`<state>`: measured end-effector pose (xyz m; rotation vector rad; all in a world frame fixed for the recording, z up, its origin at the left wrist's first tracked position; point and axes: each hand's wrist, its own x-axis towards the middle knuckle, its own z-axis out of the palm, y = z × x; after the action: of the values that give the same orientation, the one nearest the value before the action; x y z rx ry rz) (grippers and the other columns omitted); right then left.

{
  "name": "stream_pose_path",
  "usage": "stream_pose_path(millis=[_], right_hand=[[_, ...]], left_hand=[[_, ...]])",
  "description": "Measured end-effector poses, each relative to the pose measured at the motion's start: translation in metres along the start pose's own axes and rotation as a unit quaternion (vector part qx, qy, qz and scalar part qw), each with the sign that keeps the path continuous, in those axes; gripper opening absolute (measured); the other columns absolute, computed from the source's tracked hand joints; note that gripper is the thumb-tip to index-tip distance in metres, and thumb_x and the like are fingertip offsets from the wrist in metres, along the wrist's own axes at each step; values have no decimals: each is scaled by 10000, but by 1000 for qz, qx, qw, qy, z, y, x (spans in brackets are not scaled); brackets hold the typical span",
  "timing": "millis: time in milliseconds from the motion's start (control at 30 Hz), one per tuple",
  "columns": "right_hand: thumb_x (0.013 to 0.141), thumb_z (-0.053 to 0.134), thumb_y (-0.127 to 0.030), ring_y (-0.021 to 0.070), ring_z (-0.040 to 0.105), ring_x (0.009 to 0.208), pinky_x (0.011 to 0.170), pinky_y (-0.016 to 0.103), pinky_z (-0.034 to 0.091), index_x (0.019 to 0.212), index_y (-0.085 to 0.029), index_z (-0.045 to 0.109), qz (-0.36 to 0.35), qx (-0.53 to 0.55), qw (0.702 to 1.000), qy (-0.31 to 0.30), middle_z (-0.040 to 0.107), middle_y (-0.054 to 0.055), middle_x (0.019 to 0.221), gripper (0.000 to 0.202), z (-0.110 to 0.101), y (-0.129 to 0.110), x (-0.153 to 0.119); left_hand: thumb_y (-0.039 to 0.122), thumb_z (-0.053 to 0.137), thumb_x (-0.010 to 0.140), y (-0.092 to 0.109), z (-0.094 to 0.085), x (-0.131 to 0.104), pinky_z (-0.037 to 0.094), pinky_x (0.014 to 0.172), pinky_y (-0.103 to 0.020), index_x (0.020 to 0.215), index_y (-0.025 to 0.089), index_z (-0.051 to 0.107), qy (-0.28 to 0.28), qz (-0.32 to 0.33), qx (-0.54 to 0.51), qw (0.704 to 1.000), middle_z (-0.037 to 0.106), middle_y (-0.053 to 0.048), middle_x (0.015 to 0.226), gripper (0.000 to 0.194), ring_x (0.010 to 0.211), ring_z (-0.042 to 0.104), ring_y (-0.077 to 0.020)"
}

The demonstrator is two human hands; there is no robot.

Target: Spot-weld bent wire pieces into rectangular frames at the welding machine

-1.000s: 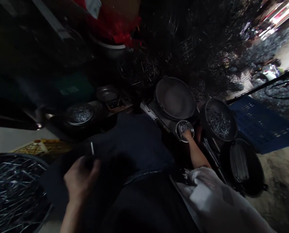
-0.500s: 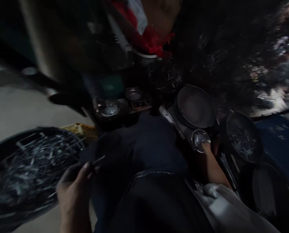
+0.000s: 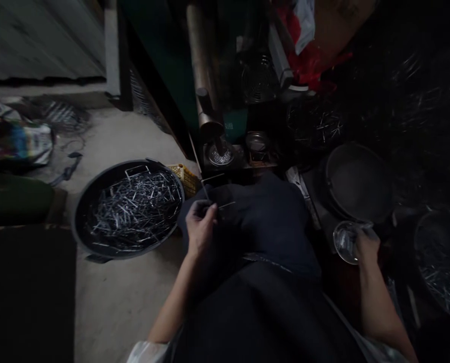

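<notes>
The left hand (image 3: 199, 227) has risen over the lap, fingers still pinching thin metal pins (image 3: 214, 202), while the right hand (image 3: 366, 245) keeps gripping the small bowl (image 3: 345, 242).

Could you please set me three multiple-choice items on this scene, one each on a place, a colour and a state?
1. Where does the big tub of metal pins stand?
A. on the floor to the person's left
B. on the lap
C. on a shelf

2. What colour is the crumpled plastic at the top?
A. yellow
B. red
C. blue

3. What is the left hand doing?
A. lying flat and open
B. pinching thin metal pins
C. gripping the tub rim

Answers: 1 A, the tub rests on concrete beside the left knee. 2 B, it shows bright red. 3 B, pins stick out from the closed fingers.
</notes>
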<state>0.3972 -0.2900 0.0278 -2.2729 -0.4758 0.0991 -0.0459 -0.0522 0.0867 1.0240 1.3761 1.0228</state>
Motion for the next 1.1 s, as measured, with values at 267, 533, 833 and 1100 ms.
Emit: stream_pose_path(millis=[267, 533, 833, 1100], right_hand=[[809, 773, -432, 120, 571, 438, 447, 246, 489, 901, -179, 714, -109, 330, 862, -369, 693, 15, 693, 275, 107, -188, -75], [903, 730, -352, 237, 676, 1121, 1017, 380, 520, 1246, -254, 692, -444, 226, 678, -541, 715, 68, 1194, 359, 152, -262, -114], [935, 687, -250, 210, 664, 1131, 1015, 347, 524, 1307, -253, 636, -497, 224, 659, -518, 696, 71, 1207, 376, 172, -255, -113], [928, 699, -265, 219, 650, 1152, 1027, 361, 512, 1307, -253, 635, -492, 229, 651, -530, 688, 78, 1214, 385, 168, -260, -109]], left_hand=[[365, 753, 758, -1, 30, -7, 406, 459, -180, 886, 187, 592, -60, -14, -22, 998, 528, 64, 641, 272, 485, 485, -76], [381, 748, 783, -1, 17, -6, 432, 482, -190, 1001, 163, 629, -55, -17, -39, 998, 612, 30, 700, 330, 531, 524, -93], [387, 746, 808, 5, 20, -11, 433, 506, -181, 1050, 165, 643, -72, -21, -84, 994, 642, 19, 734, 344, 551, 553, -91], [380, 745, 827, 8, 19, -13, 453, 509, -187, 1102, 179, 619, -85, -37, -121, 988, 622, 31, 706, 364, 529, 578, -97]])
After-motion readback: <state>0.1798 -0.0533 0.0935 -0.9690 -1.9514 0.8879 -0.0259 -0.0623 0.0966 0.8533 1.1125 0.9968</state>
